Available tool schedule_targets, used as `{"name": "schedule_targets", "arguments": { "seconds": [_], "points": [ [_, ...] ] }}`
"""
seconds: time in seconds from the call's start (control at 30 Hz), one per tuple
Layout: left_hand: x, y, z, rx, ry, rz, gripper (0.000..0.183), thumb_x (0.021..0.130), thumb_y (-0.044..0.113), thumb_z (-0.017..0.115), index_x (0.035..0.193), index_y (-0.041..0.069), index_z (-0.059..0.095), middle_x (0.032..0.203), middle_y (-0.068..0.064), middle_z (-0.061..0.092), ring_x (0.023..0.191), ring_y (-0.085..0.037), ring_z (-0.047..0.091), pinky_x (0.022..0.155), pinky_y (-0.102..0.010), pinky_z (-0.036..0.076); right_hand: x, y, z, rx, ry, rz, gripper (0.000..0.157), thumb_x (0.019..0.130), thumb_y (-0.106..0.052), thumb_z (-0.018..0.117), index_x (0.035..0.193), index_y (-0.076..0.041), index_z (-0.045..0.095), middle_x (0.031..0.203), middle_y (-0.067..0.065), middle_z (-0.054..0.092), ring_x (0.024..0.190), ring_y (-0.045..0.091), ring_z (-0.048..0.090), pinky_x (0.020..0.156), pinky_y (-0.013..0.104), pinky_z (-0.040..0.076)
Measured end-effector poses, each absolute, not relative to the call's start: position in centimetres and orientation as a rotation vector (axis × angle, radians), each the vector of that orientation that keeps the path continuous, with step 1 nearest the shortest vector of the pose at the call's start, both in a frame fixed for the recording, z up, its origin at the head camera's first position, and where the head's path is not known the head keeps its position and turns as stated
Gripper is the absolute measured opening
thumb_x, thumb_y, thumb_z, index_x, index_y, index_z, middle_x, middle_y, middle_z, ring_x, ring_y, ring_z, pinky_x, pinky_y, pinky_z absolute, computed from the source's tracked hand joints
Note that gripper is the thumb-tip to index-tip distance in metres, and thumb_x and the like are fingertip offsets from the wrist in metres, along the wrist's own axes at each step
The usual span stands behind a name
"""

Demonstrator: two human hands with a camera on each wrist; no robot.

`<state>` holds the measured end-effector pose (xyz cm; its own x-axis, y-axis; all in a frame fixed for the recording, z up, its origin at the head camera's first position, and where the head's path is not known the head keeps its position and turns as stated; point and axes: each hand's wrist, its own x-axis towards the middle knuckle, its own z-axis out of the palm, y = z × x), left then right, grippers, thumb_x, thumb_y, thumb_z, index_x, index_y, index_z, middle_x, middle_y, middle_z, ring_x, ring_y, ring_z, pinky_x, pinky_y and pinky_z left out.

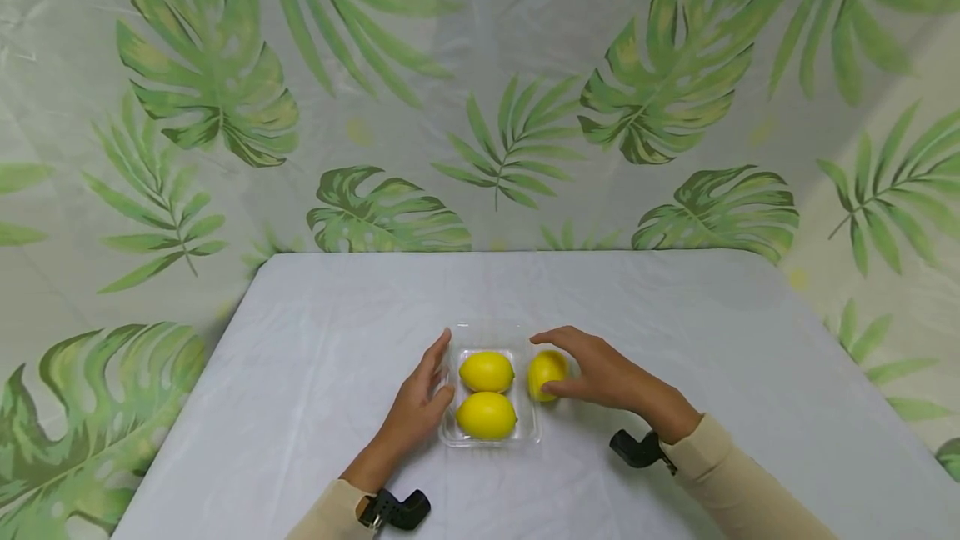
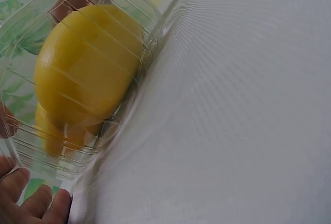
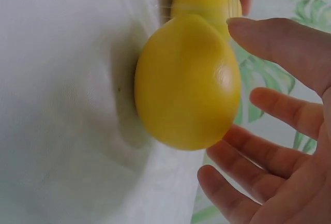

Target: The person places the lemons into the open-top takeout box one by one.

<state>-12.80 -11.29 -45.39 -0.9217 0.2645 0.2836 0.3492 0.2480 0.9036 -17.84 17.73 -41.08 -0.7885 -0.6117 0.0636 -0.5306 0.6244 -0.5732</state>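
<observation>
Behind the white surface [image 1: 652, 307] hangs a sheet [image 1: 517, 48] printed with green leaves, and the far edge of the surface meets it in a straight line. Both side edges are well apart from the clear container [image 1: 527, 419], so white cloth extends widely to its left and right; the near edge is out of view. Inside the container lie two lemons, the farther one [image 1: 487, 370] and the nearer one [image 1: 487, 417]. Just beside its right wall is the third lemon [image 1: 545, 363]. The left hand [image 1: 417, 405], fingers extended, touches the container's left side. The right hand [image 1: 606, 370] is spread around the third lemon, thumb and fingers apart; whether it already touches, I cannot tell.
</observation>
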Motion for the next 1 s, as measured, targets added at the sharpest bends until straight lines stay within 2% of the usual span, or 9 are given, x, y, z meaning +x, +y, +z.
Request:
{"name": "schedule_targets", "arguments": {
  "seconds": [0.07,0.3,0.47,0.7,0.87,1.0],
  "points": [
    [-12.9,-11.2,-45.6,-0.602,-2.411,-1.785,0.069,0.090,-0.010,0.047,0.152,0.004,0.022,0.157,-0.013,0.024,0.142,-0.030,0.027,0.108,-0.049,0.032,-18.0,17.9,-41.3,-0.961,2.704,-0.889,0.064,0.082,-0.035,0.076,0.136,-0.011,0.052,0.135,0.005,0.053,0.124,0.028,0.050,0.102,0.050,0.043],
    [-14.3,-11.5,-48.3,-0.594,-2.421,-1.717,0.072,0.091,-0.007,0.048,0.154,0.014,0.022,0.158,-0.009,0.024,0.142,-0.022,0.028,0.109,-0.045,0.034,-18.4,18.2,-41.8,-0.962,2.657,-0.941,0.065,0.083,-0.037,0.074,0.137,-0.010,0.051,0.136,0.005,0.053,0.123,0.030,0.051,0.101,0.051,0.044],
    [-14.5,-11.7,-48.6,-0.616,-2.402,-1.726,0.071,0.090,-0.004,0.048,0.154,0.011,0.021,0.158,-0.011,0.024,0.143,-0.022,0.027,0.109,-0.045,0.034,-18.5,18.3,-41.9,-0.962,2.648,-0.959,0.065,0.082,-0.037,0.075,0.137,-0.010,0.052,0.135,0.004,0.054,0.120,0.026,0.052,0.100,0.050,0.044],
    [-14.4,-11.7,-48.8,-0.599,-2.423,-1.722,0.073,0.090,-0.004,0.049,0.155,0.017,0.021,0.158,-0.007,0.024,0.143,-0.021,0.027,0.109,-0.044,0.034,-18.5,18.4,-42.3,-0.987,2.626,-0.985,0.064,0.083,-0.037,0.075,0.136,-0.009,0.052,0.133,0.007,0.056,0.115,0.024,0.053,0.097,0.048,0.047],
    [-14.3,-11.6,-48.6,-0.576,-2.427,-1.721,0.072,0.091,-0.006,0.050,0.154,0.013,0.022,0.158,-0.007,0.025,0.142,-0.021,0.028,0.109,-0.043,0.034,-18.4,18.4,-42.6,-0.984,2.623,-0.995,0.065,0.083,-0.039,0.074,0.137,-0.008,0.051,0.135,0.005,0.055,0.118,0.024,0.053,0.097,0.047,0.048],
    [-13.7,-11.3,-47.4,-0.569,-2.421,-1.749,0.070,0.090,-0.009,0.049,0.153,0.008,0.023,0.157,-0.011,0.024,0.143,-0.025,0.027,0.109,-0.047,0.033,-18.3,18.5,-42.7,-0.984,2.620,-1.005,0.065,0.083,-0.037,0.074,0.136,-0.007,0.051,0.134,0.007,0.055,0.118,0.025,0.053,0.096,0.047,0.049]
  ]
}}
